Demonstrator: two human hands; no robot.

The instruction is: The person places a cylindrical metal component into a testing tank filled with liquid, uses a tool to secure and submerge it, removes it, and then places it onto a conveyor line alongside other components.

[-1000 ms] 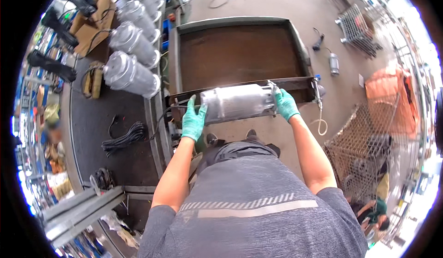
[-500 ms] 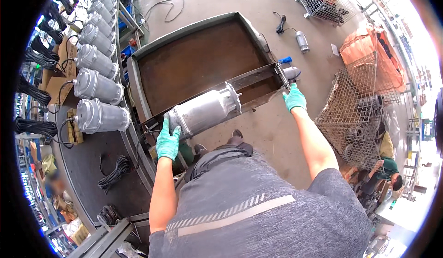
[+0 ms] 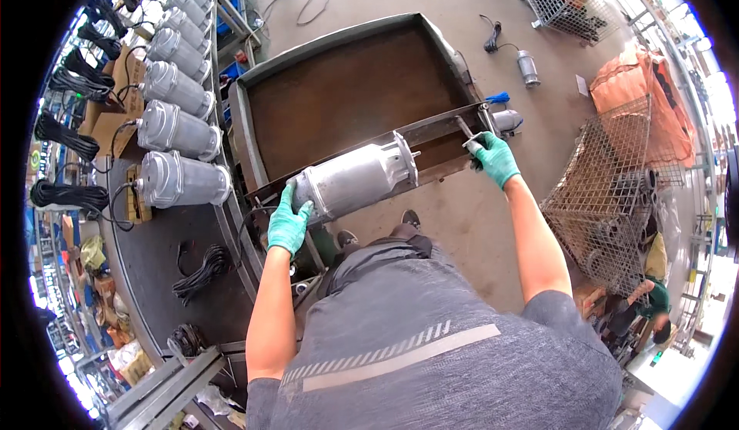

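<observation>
A silver-grey cylindrical pump motor (image 3: 350,180) lies tilted across metal rails at the near side of a shallow brown-bottomed tank (image 3: 350,99). Its flanged end with a short shaft points right. My left hand (image 3: 287,226), in a green glove, grips the rounded left end of the motor, thumb and fingers around the edge. To the right of the shaft, apart from the motor, my gloved right hand (image 3: 496,159) is closed on a small metal fitting (image 3: 473,145) with a short rod sticking up. Its exact kind is partly hidden by the fingers.
On the left bench (image 3: 146,264) stands a row of similar motors (image 3: 185,180) with coiled black cables (image 3: 204,272). Another motor (image 3: 506,120) sits past the tank's right corner, and one (image 3: 527,68) on the floor. Wire cages (image 3: 600,199) and a seated person (image 3: 654,299) are at right.
My right hand has come away from the tank's right corner, moving left toward the shaft end with the metal fitting. My left hand stays on the motor. The whole view has shifted slightly.
</observation>
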